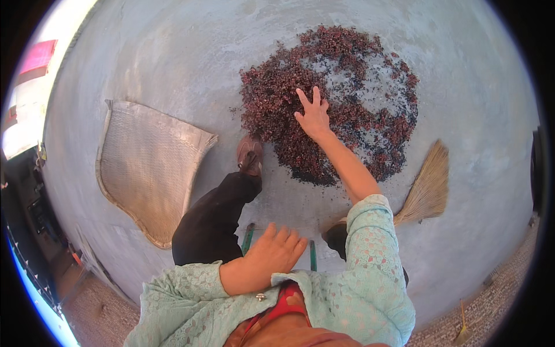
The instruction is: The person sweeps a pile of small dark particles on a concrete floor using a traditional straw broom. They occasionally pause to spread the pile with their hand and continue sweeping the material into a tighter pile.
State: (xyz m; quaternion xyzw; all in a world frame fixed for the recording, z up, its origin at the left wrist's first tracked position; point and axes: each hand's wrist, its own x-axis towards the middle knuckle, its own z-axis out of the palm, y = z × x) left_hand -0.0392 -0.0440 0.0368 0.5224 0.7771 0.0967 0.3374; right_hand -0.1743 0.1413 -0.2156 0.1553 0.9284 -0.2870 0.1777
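While your right hand [315,118], splayed, extends over the dark-red pile [267,101] on the grey floor [179,63] — touching or just above, I can't tell — your left hand [263,260] is held close to you, loosely uncurled. Woven tray [150,165] left of the pile; broom [430,188] right.

I am in an open-air working yard or terrace, most likely a home's; which of the two I cannot tell. A broad, bare grey concrete floor [185,63] spreads all around me, and strong daylight glares past its left edge. Dark red, dried-looking plant matter [274,101] lies loose on it below my right fingers [317,98]. A woven tray [150,162] and a straw broom [430,185] lie close by, and rough brownish ground [491,301] shows at the lower right.
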